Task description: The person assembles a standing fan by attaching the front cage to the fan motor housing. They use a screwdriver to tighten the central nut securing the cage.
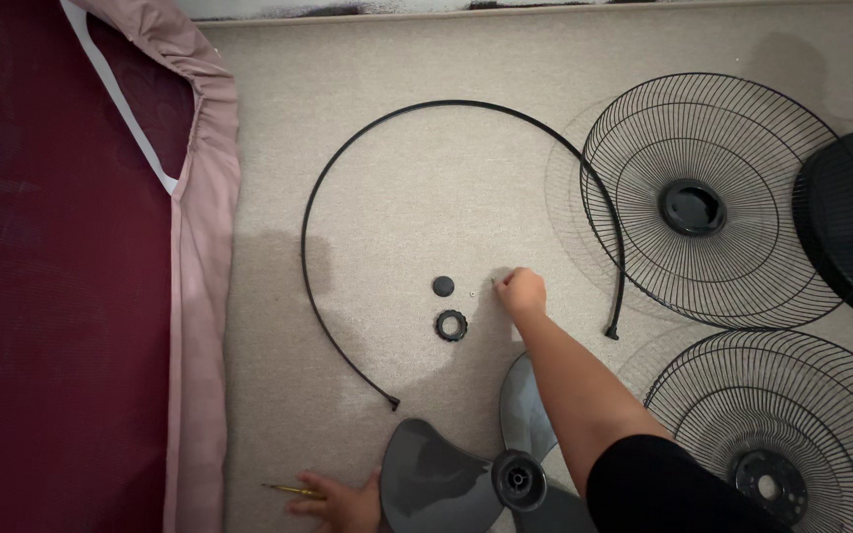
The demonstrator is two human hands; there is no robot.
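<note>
Blade [446, 484] ×1 | grilles [703, 202] ×2 | ring [451, 325] ×1 | cap [443, 286] ×1 | right hand [523, 292] pinching

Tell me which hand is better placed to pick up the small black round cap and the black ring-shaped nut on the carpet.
The right hand. It reaches over the carpet just beside the small black round cap and the black ring-shaped nut. The left hand lies farther back, by a thin yellow tool.

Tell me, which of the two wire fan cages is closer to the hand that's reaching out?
The upper wire cage, beside the black fan base. The right hand lies nearer its rim; the lower cage sits further back by the arm.
</note>
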